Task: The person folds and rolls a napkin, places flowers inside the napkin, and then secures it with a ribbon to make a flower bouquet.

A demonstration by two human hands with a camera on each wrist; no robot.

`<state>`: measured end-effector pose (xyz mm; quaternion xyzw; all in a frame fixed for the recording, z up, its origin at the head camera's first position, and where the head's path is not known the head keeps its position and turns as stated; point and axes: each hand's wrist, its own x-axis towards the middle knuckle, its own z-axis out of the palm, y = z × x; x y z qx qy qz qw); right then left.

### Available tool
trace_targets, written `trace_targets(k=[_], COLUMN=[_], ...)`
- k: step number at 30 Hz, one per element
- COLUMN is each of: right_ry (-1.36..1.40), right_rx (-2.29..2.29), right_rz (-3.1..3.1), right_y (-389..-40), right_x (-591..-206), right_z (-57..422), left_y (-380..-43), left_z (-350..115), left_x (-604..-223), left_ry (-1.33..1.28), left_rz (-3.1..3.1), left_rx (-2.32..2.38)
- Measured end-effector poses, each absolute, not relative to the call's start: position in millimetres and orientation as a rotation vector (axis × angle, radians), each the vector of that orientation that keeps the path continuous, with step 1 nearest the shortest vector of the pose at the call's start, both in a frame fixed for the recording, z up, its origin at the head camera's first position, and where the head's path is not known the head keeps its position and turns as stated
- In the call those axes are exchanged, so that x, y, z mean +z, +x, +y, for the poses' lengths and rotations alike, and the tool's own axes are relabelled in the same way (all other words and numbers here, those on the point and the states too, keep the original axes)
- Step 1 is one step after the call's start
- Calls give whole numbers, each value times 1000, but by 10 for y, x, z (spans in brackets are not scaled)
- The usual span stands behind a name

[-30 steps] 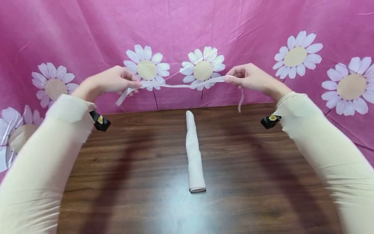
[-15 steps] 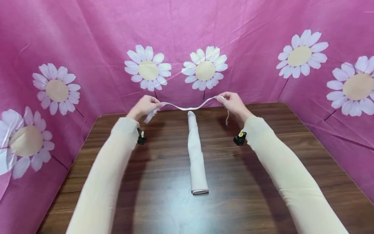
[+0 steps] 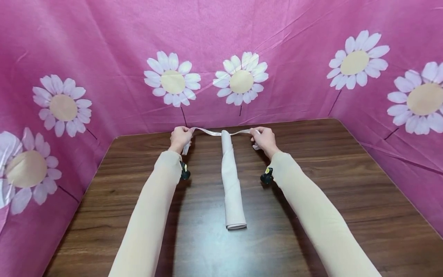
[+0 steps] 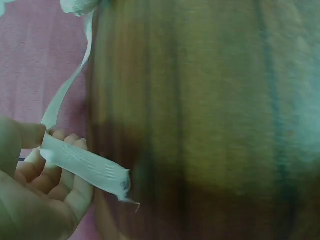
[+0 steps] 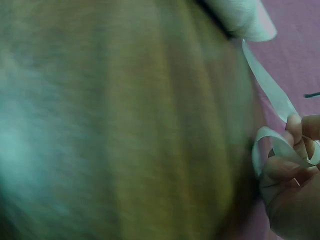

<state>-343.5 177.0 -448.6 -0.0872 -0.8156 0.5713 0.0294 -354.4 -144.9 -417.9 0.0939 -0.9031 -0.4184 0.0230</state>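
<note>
A white ribbon [image 3: 207,132] stretches between the two hands near the table's far edge. My left hand [image 3: 180,139] pinches it between thumb and fingers, and a short frayed end [image 4: 90,165] hangs from the grip in the left wrist view. My right hand [image 3: 264,140] pinches the other side, with the loose tail looping among its fingers in the right wrist view. Between the hands lies a rolled pale cloth [image 3: 232,184], lengthwise on the table. The ribbon's middle is hidden behind the roll's narrow far end.
The brown wooden table [image 3: 328,165] reaches back to a pink curtain [image 3: 207,27] printed with white daisies. Small black cameras [image 3: 267,176] sit at both wrists.
Both hands have come down and closer together, bringing the ribbon from up in front of the curtain to behind the far end of the cloth roll. The roll has stayed in place.
</note>
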Motion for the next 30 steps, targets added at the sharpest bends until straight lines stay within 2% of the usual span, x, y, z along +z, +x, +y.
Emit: trace_targets(k=[7, 13, 20, 24, 30], right_ry=[-203, -163, -76, -73, -119], right_rx=[1677, 1604, 1242, 1081, 1130], right_rz=[-2647, -2707, -2872, -2939, -2988], right_y=[-3425, -3426, -3413, -3401, -3397], right_x=[-4536, -4536, -4552, -4536, -4497], right_z=[1752, 1823, 1926, 1958, 1989], left_y=[-3553, -3536, -3475, -3469, -3433], left_z=[-1570, -1673, -1791, -1830, -1874], left_x=[-4300, -4293, -4275, -4278, -4218], left_ry=[390, 391, 411, 423, 442], left_rz=[-2863, -2859, -2865, -2915, -2902], left_rx=[-1324, -1532, -1858, -1884, -1899])
